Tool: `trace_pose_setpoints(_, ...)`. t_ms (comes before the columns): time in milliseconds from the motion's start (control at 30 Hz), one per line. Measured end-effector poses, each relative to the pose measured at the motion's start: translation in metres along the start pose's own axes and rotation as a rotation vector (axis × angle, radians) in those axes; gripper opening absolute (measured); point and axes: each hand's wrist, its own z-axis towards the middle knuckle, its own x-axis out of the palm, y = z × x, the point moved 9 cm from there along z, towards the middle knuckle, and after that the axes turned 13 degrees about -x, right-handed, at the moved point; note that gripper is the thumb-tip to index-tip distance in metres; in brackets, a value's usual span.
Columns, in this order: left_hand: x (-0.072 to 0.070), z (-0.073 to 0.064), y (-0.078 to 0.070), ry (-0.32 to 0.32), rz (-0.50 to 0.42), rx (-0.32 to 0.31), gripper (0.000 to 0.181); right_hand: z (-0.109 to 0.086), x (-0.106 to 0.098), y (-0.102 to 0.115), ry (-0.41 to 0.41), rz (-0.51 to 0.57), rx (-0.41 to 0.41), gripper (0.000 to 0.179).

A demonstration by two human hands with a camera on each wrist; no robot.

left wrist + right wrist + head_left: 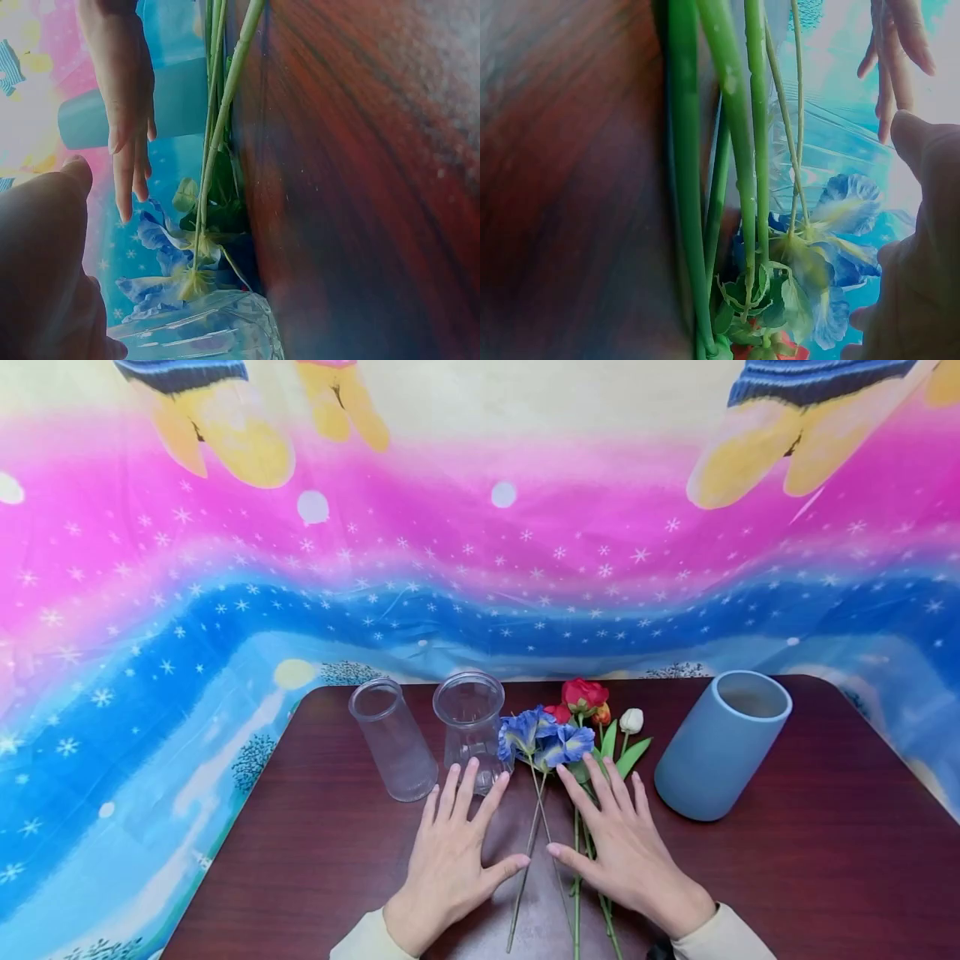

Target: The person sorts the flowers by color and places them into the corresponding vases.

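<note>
My left hand (450, 864) is spread, palm down, in front of the two clear vases, and holds nothing. My right hand (630, 856) is spread likewise above the green flower stems (754, 150). Between the hands, two blue flowers (566, 745) lie with their thin stems crossed. Beyond the right fingertips lie a red flower (585, 693) and a white tulip (632, 721) with long leaves. A flared clear vase (468, 702) stands just past the left fingertips, beside a straight clear vase (397, 760). In both wrist views the hands appear raised over the table.
A blue-grey vase (712, 768) stands right of the flowers. All of this is on a dark reddish wooden table (300, 877) with rounded far corners. Behind it hangs a colourful snowflake-patterned cloth (450, 568). A small orange flower (602, 713) sits beside the red one.
</note>
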Motion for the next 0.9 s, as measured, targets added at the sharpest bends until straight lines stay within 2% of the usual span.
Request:
trace_pose_setpoints(200,-0.003,0.0,0.001,0.004,-0.008,-0.021,0.094,0.0,-0.002,-0.001,-0.005,0.015,0.009,0.09)
trace_pose_setpoints(467,-0.017,0.004,0.003,-0.054,-0.027,-0.048,0.094,0.004,-0.01,0.0,-0.028,-0.007,0.012,0.086)
trace_pose_setpoints(733,-0.034,0.004,0.005,-0.193,-0.073,-0.045,0.088,0.008,-0.013,0.005,-0.053,-0.021,0.007,0.082)
trace_pose_setpoints(900,-0.045,0.001,0.013,-0.27,-0.102,-0.046,0.083,0.008,-0.016,0.009,-0.094,-0.032,-0.012,0.078)
